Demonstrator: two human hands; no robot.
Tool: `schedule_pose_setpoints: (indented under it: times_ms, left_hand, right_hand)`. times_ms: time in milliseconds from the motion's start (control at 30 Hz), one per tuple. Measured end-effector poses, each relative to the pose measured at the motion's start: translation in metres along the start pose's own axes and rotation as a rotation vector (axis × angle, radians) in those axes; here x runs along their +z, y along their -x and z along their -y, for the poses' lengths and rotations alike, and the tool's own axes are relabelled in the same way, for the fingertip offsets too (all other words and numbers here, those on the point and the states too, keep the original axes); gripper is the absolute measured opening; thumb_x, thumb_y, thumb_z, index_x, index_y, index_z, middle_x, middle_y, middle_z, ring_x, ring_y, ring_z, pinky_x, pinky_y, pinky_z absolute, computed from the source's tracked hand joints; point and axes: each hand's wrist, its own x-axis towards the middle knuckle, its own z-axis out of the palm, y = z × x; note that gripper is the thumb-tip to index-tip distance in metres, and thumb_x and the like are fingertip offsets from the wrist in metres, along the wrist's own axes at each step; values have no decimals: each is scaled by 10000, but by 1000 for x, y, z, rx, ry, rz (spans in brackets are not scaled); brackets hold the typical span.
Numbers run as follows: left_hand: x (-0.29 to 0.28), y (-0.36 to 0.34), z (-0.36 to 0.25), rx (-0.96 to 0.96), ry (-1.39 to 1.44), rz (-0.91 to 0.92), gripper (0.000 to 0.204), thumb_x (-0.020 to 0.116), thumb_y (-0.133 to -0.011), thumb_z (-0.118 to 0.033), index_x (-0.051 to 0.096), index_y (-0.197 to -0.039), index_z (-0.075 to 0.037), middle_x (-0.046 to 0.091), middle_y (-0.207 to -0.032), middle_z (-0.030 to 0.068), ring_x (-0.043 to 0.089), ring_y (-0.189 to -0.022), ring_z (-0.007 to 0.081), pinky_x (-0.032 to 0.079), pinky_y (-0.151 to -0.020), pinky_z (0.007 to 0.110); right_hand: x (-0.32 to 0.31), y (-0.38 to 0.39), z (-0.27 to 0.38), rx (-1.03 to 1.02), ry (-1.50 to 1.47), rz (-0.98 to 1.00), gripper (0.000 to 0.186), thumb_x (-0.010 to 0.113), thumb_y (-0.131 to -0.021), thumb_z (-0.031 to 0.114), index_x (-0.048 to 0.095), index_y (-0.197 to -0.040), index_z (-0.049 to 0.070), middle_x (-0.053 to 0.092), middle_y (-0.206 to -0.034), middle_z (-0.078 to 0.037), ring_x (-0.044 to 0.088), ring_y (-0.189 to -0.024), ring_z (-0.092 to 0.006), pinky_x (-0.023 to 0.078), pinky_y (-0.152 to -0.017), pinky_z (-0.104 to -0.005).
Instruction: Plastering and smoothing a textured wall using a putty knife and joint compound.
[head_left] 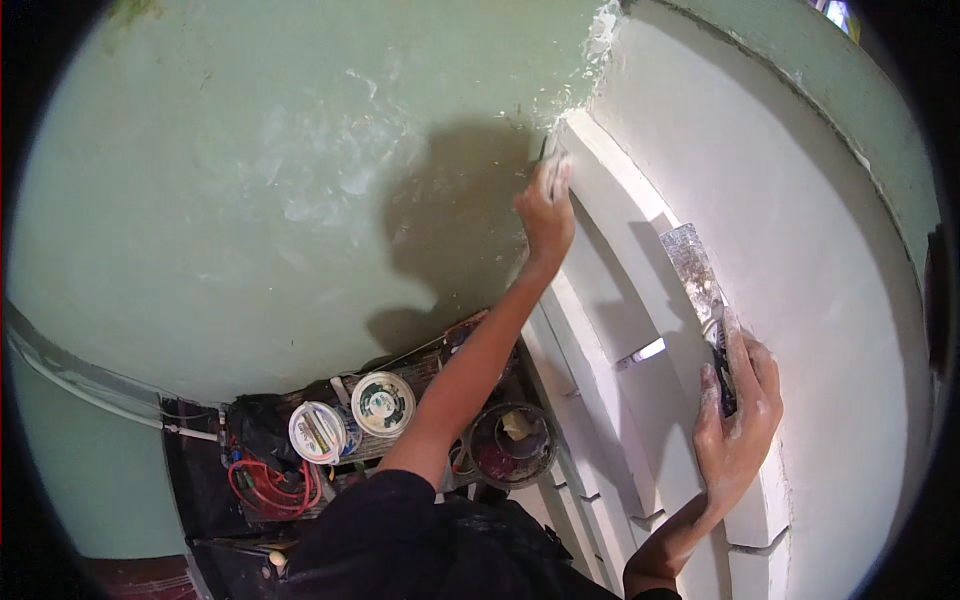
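My left hand (548, 205) is raised to the corner where the green wall (250, 150) meets the white ledge (610, 160). Its white-smeared fingers are closed together at the ledge's end, and anything held in them is hard to make out. White patches run up the corner above it. My right hand (738, 405) grips the dark handle of a putty knife (690, 270), whose wide, stained metal blade points up and lies over the ledge beside the white wall (820, 250).
Below left, two white tubs (384, 403), a dark basin (510, 456), coiled red hose (275, 493) and black bags (260, 430) crowd a narrow surface. A white pipe (90, 405) runs along the green wall. More stepped white ledges (590, 390) descend beneath my arms.
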Motion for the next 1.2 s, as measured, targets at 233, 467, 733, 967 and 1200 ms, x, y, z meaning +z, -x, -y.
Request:
schedule_pose_setpoints:
  times_ms: [233, 467, 733, 967, 1200]
  left_hand:
    - [-1, -1, 6, -57, -4, 1, 254, 544, -959, -182, 619, -1113, 5, 666, -1078, 214, 646, -990, 380, 495, -848, 402]
    - [-2, 12, 4, -111, -67, -29, 252, 543, -961, -169, 619, -1132, 1, 674, -1045, 209, 669, -954, 330, 490, -799, 409]
    - [-1, 34, 0, -103, 140, -87, 297, 585, -950, -255, 622, -1087, 6, 657, -864, 173, 603, -761, 232, 476, -720, 354]
    - [2, 37, 1, -79, 72, -93, 277, 587, -943, -249, 622, -1052, 3, 642, -825, 171, 612, -719, 228, 471, -684, 365]
    - [0, -10, -10, -65, 36, -73, 320, 599, -919, -261, 633, -1110, -8, 666, -924, 202, 661, -819, 304, 492, -785, 365]
  right_hand:
    - [4, 2, -3, 4, -16, -34, 501, 564, -738, -46, 622, -1233, 10, 608, -1073, -176, 581, -954, -314, 464, -859, -361]
    - [4, 2, -4, 6, 16, -12, 482, 569, -735, -35, 626, -1212, -7, 608, -1094, -186, 583, -957, -324, 465, -860, -375]
    - [2, 2, -5, -21, 4, -14, 440, 571, -751, -15, 628, -1187, -32, 605, -1107, -201, 589, -962, -337, 463, -870, -388]
    - [7, 1, -9, -12, 21, -22, 441, 578, -760, -10, 623, -1198, -35, 605, -1106, -211, 592, -969, -342, 465, -868, -391]
    - [2, 1, -6, -11, -29, -17, 465, 581, -756, -20, 619, -1219, -18, 606, -1106, -195, 581, -956, -336, 461, -867, -383]
